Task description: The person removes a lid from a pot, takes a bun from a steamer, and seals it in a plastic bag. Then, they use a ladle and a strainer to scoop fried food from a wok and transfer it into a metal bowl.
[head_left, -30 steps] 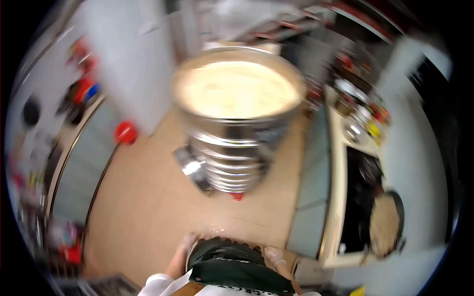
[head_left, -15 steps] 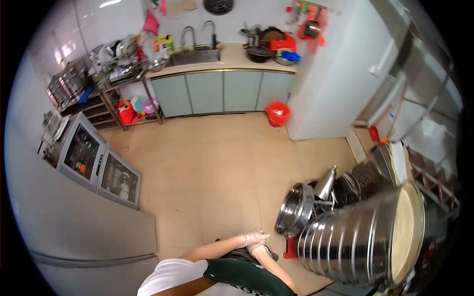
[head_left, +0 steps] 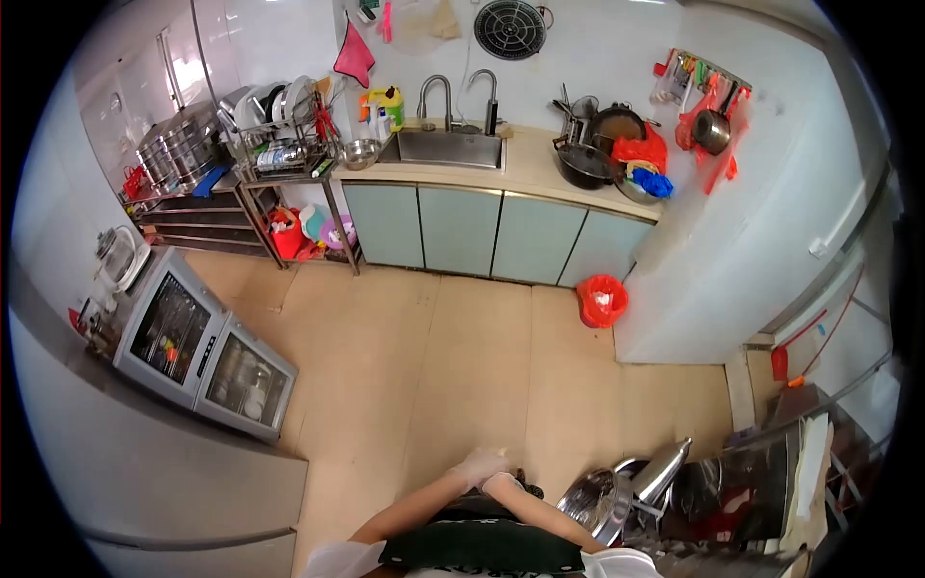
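Note:
Both hands wear thin clear gloves and meet low in front of my body, above the tiled floor. My left hand (head_left: 476,468) reaches in from the left and lies against my right hand (head_left: 497,481), partly over it. Their fingers blur together, so I cannot make out whether anything is between them. Below the wrists runs the dark green apron (head_left: 482,547) over a white shirt. A dark shoe (head_left: 526,482) shows just beyond my right hand.
Ahead stands a counter with a sink (head_left: 448,149) and pots (head_left: 583,166). A red-lined bin (head_left: 602,301) sits by the wall corner. The fridge (head_left: 202,472) and glass-door cabinet (head_left: 241,380) flank the left. Steel basins (head_left: 595,501) and a metal cone (head_left: 665,472) crowd the right.
My view has turned right and lifted toward the counter. The big stacked steel steamer has mostly left the frame at lower right. Both hands stay together in front of me.

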A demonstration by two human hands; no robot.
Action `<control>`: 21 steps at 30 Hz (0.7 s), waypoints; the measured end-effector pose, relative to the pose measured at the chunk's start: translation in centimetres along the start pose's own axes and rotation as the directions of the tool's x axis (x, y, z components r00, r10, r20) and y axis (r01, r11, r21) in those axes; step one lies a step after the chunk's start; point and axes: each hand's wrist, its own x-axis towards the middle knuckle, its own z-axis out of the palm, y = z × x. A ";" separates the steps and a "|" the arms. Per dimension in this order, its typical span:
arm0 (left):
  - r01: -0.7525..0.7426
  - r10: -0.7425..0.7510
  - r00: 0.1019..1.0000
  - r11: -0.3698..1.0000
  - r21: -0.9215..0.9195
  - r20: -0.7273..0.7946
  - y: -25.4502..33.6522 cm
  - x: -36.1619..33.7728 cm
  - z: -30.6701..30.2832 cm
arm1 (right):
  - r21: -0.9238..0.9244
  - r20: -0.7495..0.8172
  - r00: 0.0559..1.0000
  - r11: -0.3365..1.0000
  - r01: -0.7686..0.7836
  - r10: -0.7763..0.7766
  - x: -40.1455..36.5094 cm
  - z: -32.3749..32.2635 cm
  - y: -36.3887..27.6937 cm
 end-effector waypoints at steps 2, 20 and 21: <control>0.027 -0.039 0.999 0.882 -0.470 -0.015 -4.3 5.7 -2.2 | -0.052 0.017 1.000 0.998 0.025 -0.024 3.0 -5.2 0.2; -0.174 -0.639 0.721 0.209 -0.962 -0.269 -24.0 18.8 -41.4 | 0.496 -0.474 0.652 0.791 -0.357 0.592 34.6 -39.8 26.7; -0.179 -0.619 0.721 0.269 -0.946 -0.312 -23.0 20.9 -43.8 | 0.519 -0.510 0.579 0.764 -0.383 0.637 35.5 -42.7 28.7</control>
